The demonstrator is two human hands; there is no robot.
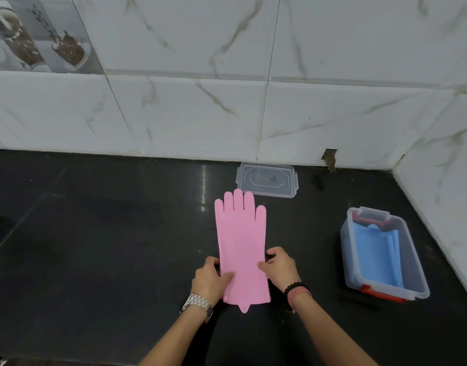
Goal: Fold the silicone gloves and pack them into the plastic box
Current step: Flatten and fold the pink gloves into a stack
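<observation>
Left hand (209,277) gripped the left edge of the flat pink silicone glove (241,249), thumb on top; right hand (279,268) pinched its right edge. Glove lay mid-counter on the black stone countertop (95,247), fingers toward the white marble-tiled wall (200,114). Clear plastic box (385,256) holding a folded blue glove (375,253) sat near the right edge; clear lid (266,179) at the back edge.

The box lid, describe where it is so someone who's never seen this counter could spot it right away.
Find the black counter below the white marble-tiled wall. Where they meet, just beyond the fingertips of the pink glove, lies the lid. It is flat, clear and empty, unlike the deep plastic box on the right, which holds blue gloves.
</observation>
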